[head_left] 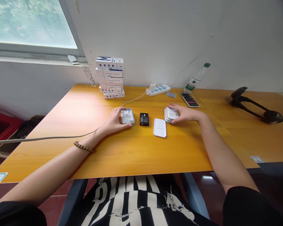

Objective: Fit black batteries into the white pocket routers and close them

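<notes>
My left hand (114,121) is closed around the edges of a small white electronic device (127,116), thumb at the near side and fingers at the far side. The device lies on the table with its back open, showing a printed label inside. To its right lies a black battery (144,119) marked 3000mAh. A white back cover (159,127) with small print lies flat beside the battery. My right hand (184,113) grips a small stack of white rounded plastic covers (171,115) on the table, fingers at the far edge and thumb at the near edge.
Behind my left hand stands a stack of white boxes (110,77). A power strip (158,90) has a white plug in it, and a cable crosses my left wrist. A phone (190,100), a bottle (195,80) and a black stand (252,106) are further right.
</notes>
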A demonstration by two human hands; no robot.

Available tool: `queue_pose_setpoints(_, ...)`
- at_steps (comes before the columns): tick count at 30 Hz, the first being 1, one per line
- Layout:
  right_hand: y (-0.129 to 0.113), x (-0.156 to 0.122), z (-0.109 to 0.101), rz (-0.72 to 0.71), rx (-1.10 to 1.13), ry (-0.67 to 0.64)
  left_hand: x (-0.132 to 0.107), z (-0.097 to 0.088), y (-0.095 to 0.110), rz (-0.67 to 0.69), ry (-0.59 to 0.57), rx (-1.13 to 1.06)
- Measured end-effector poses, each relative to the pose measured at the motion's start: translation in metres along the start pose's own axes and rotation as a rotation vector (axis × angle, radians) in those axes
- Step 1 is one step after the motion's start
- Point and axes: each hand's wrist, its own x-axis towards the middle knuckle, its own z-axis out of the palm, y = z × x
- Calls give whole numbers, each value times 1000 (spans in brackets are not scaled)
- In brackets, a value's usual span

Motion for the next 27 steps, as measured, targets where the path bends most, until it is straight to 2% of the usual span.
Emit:
queue_pose_setpoints(3, -18, -9, 4, -17, 2, 113, -5, -3, 19, 162, 73, 73)
queue_pose_setpoints(5, -37, -11, 17, -145, 30, 257, -12, -1, 35, 302, 72, 93)
queue_pose_setpoints(8, -68, -3, 50, -427, 20, 401, -25, 10, 61, 468, -46, 97)
queue_pose_setpoints(11, -92, 11, 85, -506, -120, 376, -39, 25, 79, 547, -197, 88)
queue_pose_setpoints(14, -103, 22, 104, -463, -232, 322, -48, 35, 84, 515, -309, 101)
queue_pose_setpoints(19, -101, 30, 109, -443, -236, 274, -48, 37, 78, 395, -386, 95)
queue_pose_setpoints(24, -94, 34, 104, -515, -138, 350, -45, 31, 71, 279, -439, 27)
queue_pose_setpoints(27, -93, 31, 102, -554, -62, 456, -46, 24, 72, 279, -457, 11)
